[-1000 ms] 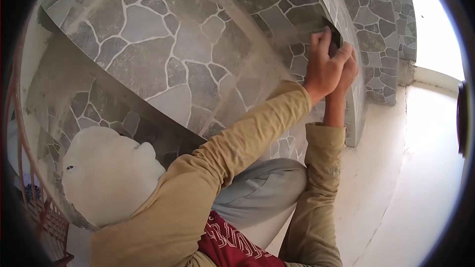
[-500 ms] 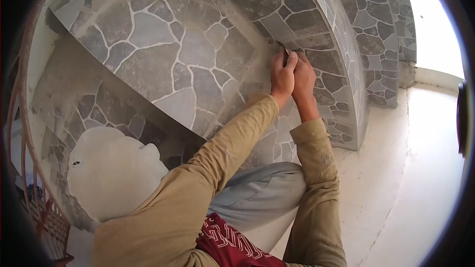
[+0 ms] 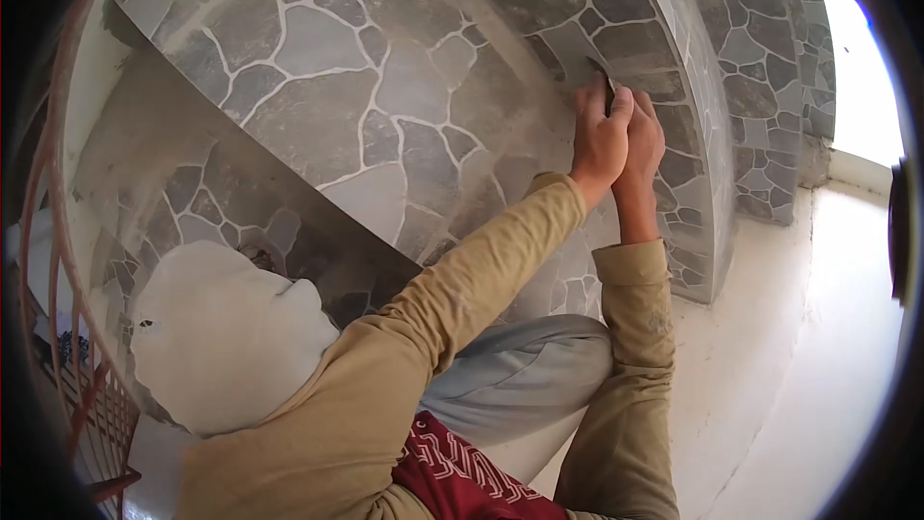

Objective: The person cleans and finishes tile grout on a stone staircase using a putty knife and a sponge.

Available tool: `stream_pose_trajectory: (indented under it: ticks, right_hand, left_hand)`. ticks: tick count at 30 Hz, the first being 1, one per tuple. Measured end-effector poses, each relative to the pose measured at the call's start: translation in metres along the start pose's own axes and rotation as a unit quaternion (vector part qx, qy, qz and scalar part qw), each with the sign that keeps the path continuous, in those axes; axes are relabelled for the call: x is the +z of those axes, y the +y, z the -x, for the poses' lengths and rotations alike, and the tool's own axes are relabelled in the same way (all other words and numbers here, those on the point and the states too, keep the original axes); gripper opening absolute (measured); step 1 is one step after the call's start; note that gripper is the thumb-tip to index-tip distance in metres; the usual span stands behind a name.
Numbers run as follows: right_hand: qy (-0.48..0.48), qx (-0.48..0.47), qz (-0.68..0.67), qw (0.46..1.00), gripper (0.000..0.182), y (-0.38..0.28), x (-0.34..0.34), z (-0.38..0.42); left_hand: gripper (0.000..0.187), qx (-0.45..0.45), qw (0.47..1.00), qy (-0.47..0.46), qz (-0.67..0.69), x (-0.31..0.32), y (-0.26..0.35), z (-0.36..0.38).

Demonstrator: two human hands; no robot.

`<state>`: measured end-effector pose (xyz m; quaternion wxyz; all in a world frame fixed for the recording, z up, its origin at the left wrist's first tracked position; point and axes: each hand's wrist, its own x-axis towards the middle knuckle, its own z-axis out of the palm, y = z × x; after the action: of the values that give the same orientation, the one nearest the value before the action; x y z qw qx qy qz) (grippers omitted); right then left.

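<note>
My left hand [image 3: 602,140] and my right hand [image 3: 644,135] are pressed together, fingers closed round a thin tool with a dark, slightly curved blade [image 3: 597,66]. The tool's handle is hidden inside my fingers, so its exact kind does not show. Its tip lies against the stone-patterned riser [image 3: 553,0], beside a light grey patch, just above the corner with the patterned tread [image 3: 327,39]. Pale lines separate the grey, irregular stone shapes. Both forearms are in tan sleeves, the left one reaching across from the lower left.
A large pale shape with a ragged edge [image 3: 231,337] fills the lower left. A reddish metal railing [image 3: 60,250] runs down the left side. On the right, a curved patterned wall [image 3: 751,87] meets a whitish floor [image 3: 760,366]. My bent knee [image 3: 525,361] is below my arms.
Both hands and the blade have moved up and rightward along the riser, still joined. The whole view has shifted a little, so the stonework sits further right.
</note>
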<state>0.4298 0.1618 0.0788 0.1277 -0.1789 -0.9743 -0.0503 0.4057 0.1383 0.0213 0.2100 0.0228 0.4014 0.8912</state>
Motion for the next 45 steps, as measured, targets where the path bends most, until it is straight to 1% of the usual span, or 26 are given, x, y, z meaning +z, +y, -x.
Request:
stream_pose_trajectory:
  ticks: [2, 4, 5, 6, 8, 9, 10, 12, 13, 16, 17, 21, 24, 26, 28, 30, 32, 33, 34, 36, 38, 40, 41, 42, 44, 45]
  right_hand:
    - [0.037, -0.005, -0.062, 0.997, 0.026, 0.01, 0.024, 0.01]
    - [0.019, -0.024, -0.043, 0.999, 0.024, 0.032, 0.064, 0.025]
    - [-0.003, -0.039, -0.034, 0.999, 0.026, 0.034, 0.061, 0.027]
    - [0.0, -0.047, -0.034, 0.998, 0.026, 0.033, 0.052, 0.015]
    - [-0.059, 0.023, 0.018, 0.998, 0.028, 0.019, 0.02, 0.015]
    - [-0.01, 0.007, -0.005, 1.0, 0.029, 0.01, 0.01, 0.011]
    - [-0.008, 0.008, -0.006, 1.0, 0.029, 0.018, 0.021, 0.013]
    - [-0.056, 0.029, 0.051, 0.997, 0.028, 0.05, 0.055, 0.025]
    - [-0.001, -0.02, -0.022, 1.0, 0.028, 0.048, 0.071, 0.032]
    - [0.015, -0.04, 0.009, 0.999, 0.028, 0.044, 0.05, 0.024]
    - [0.029, -0.07, -0.004, 0.997, 0.026, 0.031, 0.028, 0.017]
    - [0.001, -0.012, 0.004, 1.0, 0.025, 0.024, 0.027, 0.022]
    - [-0.043, -0.01, 0.003, 0.999, 0.021, 0.037, 0.061, 0.029]
    - [-0.069, 0.002, 0.031, 0.997, 0.019, 0.048, 0.064, 0.036]
    - [-0.05, -0.031, 0.016, 0.998, 0.018, 0.045, 0.06, 0.027]
    - [-0.041, -0.045, -0.012, 0.998, 0.018, 0.031, 0.037, 0.016]
    - [0.038, -0.078, -0.02, 0.996, 0.019, 0.005, 0.012, 0.011]
    - [0.011, -0.066, -0.007, 0.998, 0.02, 0.009, 0.012, 0.01]
    - [0.014, -0.058, -0.006, 0.998, 0.02, 0.023, 0.034, 0.018]
    - [0.013, -0.084, 0.007, 0.996, 0.018, 0.056, 0.091, 0.034]
    - [-0.011, -0.079, -0.008, 0.997, 0.018, 0.034, 0.063, 0.013]
    - [0.005, -0.116, 0.034, 0.993, 0.023, 0.039, 0.043, 0.012]
    - [-0.011, -0.043, -0.042, 0.998, 0.024, 0.051, 0.062, 0.017]
    - [-0.016, 0.031, -0.117, 0.993, 0.024, 0.063, 0.081, 0.021]
    - [-0.09, 0.016, 0.069, 0.993, 0.022, 0.062, 0.087, 0.026]
    - [0.02, -0.08, -0.027, 0.996, 0.02, 0.044, 0.08, 0.029]
  left_hand:
    - [0.052, -0.005, 1.0, -0.008, 0.03, -0.012, -0.027, 0.0]
    - [0.051, -0.056, 0.985, -0.097, 0.128, -0.034, -0.079, -0.009]
    - [0.047, -0.062, 0.976, -0.019, 0.209, -0.024, -0.06, 0.007]
    - [0.047, -0.055, 0.976, -0.017, 0.211, -0.013, -0.048, -0.003]
    - [0.043, -0.001, 0.999, 0.027, 0.024, -0.002, -0.037, 0.007]
    - [0.043, 0.022, 0.998, 0.04, 0.033, 0.004, -0.011, 0.01]
    - [0.043, 0.023, 0.999, 0.038, 0.031, -0.001, -0.021, 0.008]
    - [0.043, -0.076, 0.995, -0.014, 0.063, -0.015, -0.056, 0.005]
    - [0.042, -0.023, 0.997, 0.01, 0.069, -0.018, -0.094, 0.002]
    - [0.041, -0.055, 0.987, 0.043, 0.146, -0.001, -0.071, 0.002]
    - [0.043, -0.047, 0.997, 0.003, 0.066, -0.006, -0.035, 0.007]
    - [0.044, -0.021, 0.999, 0.031, 0.008, -0.007, -0.028, 0.014]
    - [0.046, -0.09, 0.994, 0.017, 0.059, -0.025, -0.062, 0.006]
    - [0.052, -0.069, 0.997, -0.033, 0.031, -0.028, -0.062, 0.012]
    - [0.059, -0.046, 0.996, 0.054, -0.056, -0.015, -0.053, 0.008]
    - [0.065, -0.038, 0.997, 0.046, -0.049, -0.01, -0.032, 0.007]
    - [0.053, 0.096, 0.995, 0.018, -0.016, -0.005, -0.002, 0.013]
    - [0.049, 0.114, 0.992, 0.049, -0.009, -0.002, -0.008, 0.01]
    - [0.049, 0.112, 0.993, 0.041, -0.011, -0.009, -0.034, 0.009]
    - [0.043, -0.04, 0.997, 0.005, 0.065, -0.03, -0.096, 0.005]
    - [0.043, -0.027, 0.993, 0.018, 0.114, -0.025, -0.054, 0.006]
    - [0.046, -0.029, 0.998, 0.015, -0.052, -0.017, -0.011, 0.012]
    - [0.05, -0.004, 0.999, 0.01, -0.031, -0.014, 0.008, 0.013]
    - [0.05, -0.008, 0.999, 0.006, -0.035, -0.017, -0.004, 0.013]
    - [0.051, -0.056, 0.992, 0.074, -0.09, -0.021, -0.05, 0.008]
    - [0.054, -0.075, 0.996, 0.0, 0.045, -0.033, -0.068, 0.009]
